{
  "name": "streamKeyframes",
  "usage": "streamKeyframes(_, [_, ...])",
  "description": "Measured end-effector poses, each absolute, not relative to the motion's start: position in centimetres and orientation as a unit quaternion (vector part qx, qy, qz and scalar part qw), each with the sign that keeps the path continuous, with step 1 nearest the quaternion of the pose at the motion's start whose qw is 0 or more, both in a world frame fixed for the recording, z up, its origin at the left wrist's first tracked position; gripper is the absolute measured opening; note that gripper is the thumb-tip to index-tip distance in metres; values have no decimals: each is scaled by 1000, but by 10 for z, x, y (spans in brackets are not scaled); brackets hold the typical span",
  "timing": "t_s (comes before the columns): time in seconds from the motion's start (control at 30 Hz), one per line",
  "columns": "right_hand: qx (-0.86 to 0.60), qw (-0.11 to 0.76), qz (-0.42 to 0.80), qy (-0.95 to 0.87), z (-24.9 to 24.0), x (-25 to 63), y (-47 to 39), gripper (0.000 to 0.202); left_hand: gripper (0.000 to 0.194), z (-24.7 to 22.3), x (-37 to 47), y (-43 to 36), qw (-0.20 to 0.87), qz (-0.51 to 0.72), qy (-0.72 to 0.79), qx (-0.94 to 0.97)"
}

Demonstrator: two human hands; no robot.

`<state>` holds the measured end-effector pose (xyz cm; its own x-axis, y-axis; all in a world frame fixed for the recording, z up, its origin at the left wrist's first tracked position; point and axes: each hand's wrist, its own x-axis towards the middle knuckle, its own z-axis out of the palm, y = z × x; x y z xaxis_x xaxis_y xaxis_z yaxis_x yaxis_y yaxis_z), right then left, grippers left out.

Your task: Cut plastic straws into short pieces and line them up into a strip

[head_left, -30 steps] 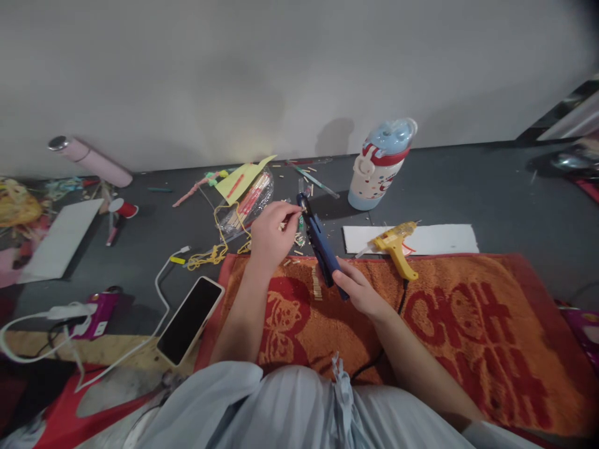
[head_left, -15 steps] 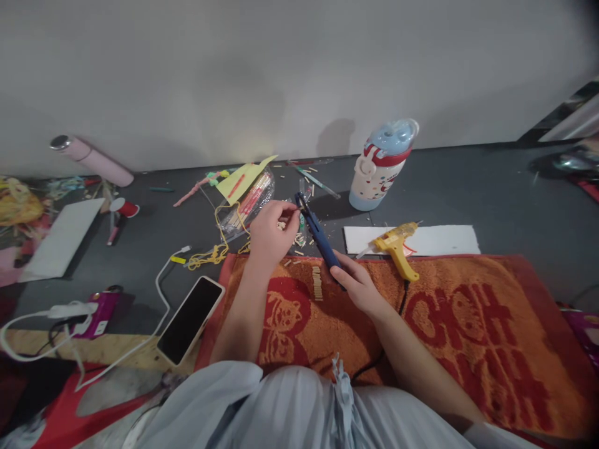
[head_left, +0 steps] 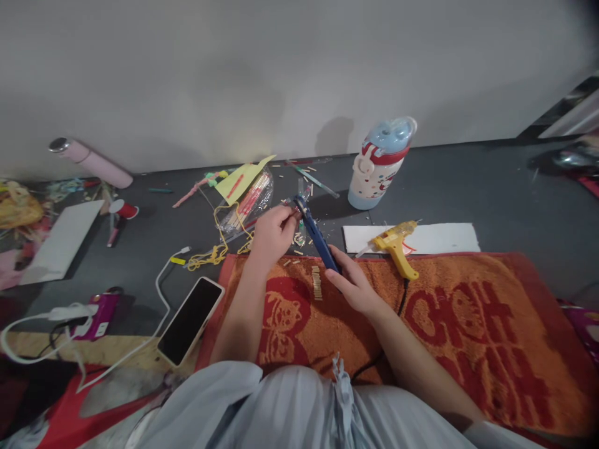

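Note:
My right hand [head_left: 354, 285] grips the handles of blue pliers [head_left: 317, 236] that point away from me toward the upper left. My left hand [head_left: 274, 234] pinches a small thin stick [head_left: 292, 214] and holds it at the jaws of the pliers. Both hands hover over the far edge of an orange and red towel [head_left: 468, 324]. A short row of cut wooden bits [head_left: 317, 282] lies on the towel between my hands, and more small bits are scattered on the dark floor just beyond.
A yellow glue gun [head_left: 395, 244] rests on a white board [head_left: 440, 237] to the right. A blue-lidded water bottle [head_left: 380, 164] stands behind. A phone [head_left: 189, 320] with a white cable lies left. A bag of sticks [head_left: 248, 202] and yellow string lie beyond my left hand.
The pliers have closed from spread handles to a narrow line, and my right hand has shifted slightly up and left. My left hand stays at the jaws.

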<state>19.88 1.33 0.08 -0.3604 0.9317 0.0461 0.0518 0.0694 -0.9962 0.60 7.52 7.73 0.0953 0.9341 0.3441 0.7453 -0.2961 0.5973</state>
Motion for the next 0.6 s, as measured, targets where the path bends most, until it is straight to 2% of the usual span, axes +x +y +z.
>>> streamKeyframes(0.2, [-407,389,530,-634,2,201,14,58,25,76,4,76,152,333,559,744])
streamKeyframes(0.47, [-443,363,507,-644,2,201,16,57,27,69,5,79,71,310,569,758])
streamKeyframes(0.6, [-444,347,507,-652,4,202,18,53,29,64,4,81,73,280,583,759])
